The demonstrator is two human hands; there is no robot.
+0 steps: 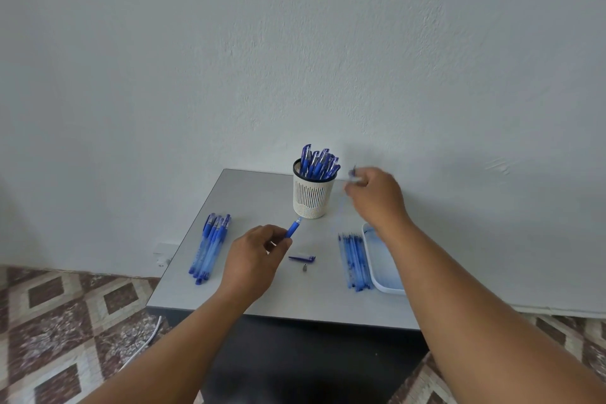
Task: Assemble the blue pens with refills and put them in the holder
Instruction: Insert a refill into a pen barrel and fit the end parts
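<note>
Hands of a person are reaching over a grey worktop (249, 285) standing against a white wall. Left hand (254, 254) is pinching a blue pen barrel (292, 228) between thumb and fingers, its open end pointing toward the holder (313, 198). Right hand (377, 195) is hovering just right of the holder, fingers curled around a small blurred item (353, 175) that cannot be identified. Assembled blue pens (319, 163) are standing in the white slotted holder at the back. Unassembled pens (210, 248) are lying in a bundle at the left. Refills (354, 261) are lying in a row at the right, beside a white tray (383, 267). A pen cap (302, 258) and a metal tip (305, 268) are resting near the middle.
</note>
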